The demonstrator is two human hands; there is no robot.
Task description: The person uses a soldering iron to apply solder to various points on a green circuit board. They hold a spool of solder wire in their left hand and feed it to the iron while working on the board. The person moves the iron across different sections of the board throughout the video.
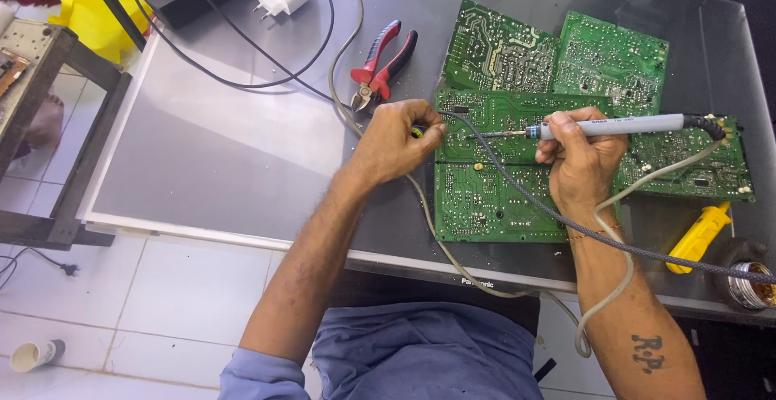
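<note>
Your right hand (pixel 580 162) wraps shut around the grey soldering iron (pixel 614 127), its tip laid low over the nearest green circuit board (pixel 485 198) so it meets the solder side flat. At that board's left edge your left hand (pixel 396 140) pinches closed on a small dark thing I can't make out, steadying the work. Beyond the board lie red-handled cutters (pixel 384 65); to its right, a yellow tool (pixel 699 234).

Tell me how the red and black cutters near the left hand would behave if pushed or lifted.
The cutters lie flat, so they would probably slide, not roll. Their metal head suggests some weight for their size. The handles stand spread, so they may swing loosely when lifted.
</note>
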